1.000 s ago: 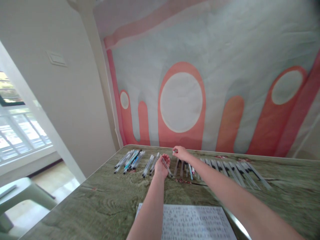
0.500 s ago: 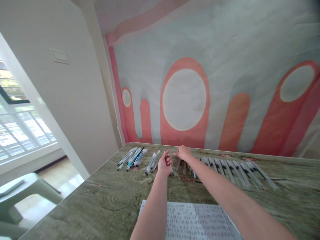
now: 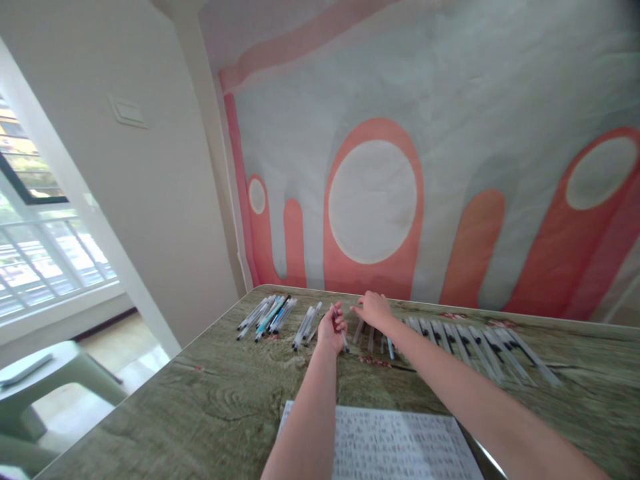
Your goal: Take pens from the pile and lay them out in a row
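My left hand (image 3: 332, 331) is closed around a pen (image 3: 345, 343), whose lower end pokes out below the fingers and whose thin upper end shows above them. To its right, my right hand (image 3: 374, 311) reaches over several clear pen barrels (image 3: 371, 340) lying on the table, its thumb and fingers apart and pointing left. I see nothing held in it, though part of the hand hides what lies beneath. A light-blue pen (image 3: 391, 348) lies just under the right wrist. Close by my left hand, on its left, lies a small group of clear pens with dark tips (image 3: 307, 325).
At the table's (image 3: 225, 393) far left lies a bunch of white, blue and black pens (image 3: 267, 317). A long row of clear barrels and dark caps (image 3: 480, 347) spreads to the right. A sheet of handwriting (image 3: 395, 443) lies in front. A pale green stool (image 3: 65, 373) stands left.
My right hand has lifted slightly and its fingers have opened from a tighter curl. My left hand keeps the pen in place. The view has shifted a little.
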`<control>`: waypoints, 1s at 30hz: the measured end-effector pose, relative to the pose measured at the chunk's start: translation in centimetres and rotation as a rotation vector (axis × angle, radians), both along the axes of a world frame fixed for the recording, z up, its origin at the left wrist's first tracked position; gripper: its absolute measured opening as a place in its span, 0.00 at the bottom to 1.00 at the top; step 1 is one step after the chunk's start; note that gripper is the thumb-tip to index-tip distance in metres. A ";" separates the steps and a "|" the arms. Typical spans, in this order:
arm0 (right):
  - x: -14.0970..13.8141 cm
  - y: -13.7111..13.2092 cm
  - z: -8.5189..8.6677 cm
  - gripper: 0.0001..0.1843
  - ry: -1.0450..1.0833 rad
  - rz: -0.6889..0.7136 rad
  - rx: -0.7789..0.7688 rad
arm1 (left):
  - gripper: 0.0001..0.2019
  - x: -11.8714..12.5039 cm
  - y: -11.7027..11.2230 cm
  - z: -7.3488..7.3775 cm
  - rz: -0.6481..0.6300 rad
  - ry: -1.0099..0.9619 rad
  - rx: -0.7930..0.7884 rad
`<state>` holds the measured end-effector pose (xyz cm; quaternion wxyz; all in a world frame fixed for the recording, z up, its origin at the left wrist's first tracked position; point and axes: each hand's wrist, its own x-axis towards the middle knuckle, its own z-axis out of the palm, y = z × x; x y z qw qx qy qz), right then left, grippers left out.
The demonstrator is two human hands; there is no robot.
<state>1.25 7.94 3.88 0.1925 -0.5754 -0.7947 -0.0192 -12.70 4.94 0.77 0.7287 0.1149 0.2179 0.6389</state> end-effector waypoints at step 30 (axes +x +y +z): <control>2.2 -7.1 0.3 0.13 0.581 0.217 0.034 | 0.08 1.0 -2.3 2.4 -0.502 0.137 0.083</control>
